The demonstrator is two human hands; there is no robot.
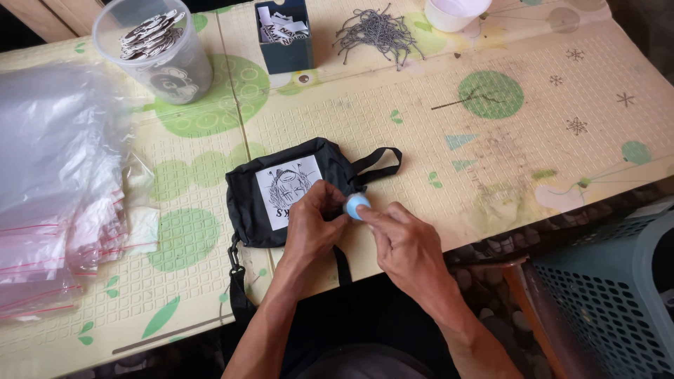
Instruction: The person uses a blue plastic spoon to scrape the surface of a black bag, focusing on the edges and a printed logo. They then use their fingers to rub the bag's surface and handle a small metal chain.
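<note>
— What's in the containers?
— Printed badges in the clear tub (158, 52), paper slips in the blue box (284, 35).
— The hands?
— Left hand (312, 228) and right hand (404, 245) together pinch a blue disc (357, 205) over the black pouch (281, 189) on the table (421, 126).

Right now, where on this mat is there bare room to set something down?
Bare mat lies right of the black pouch, around the green circle. Left side is crowded with plastic bags; the far edge holds a tub, blue box and cords.
</note>
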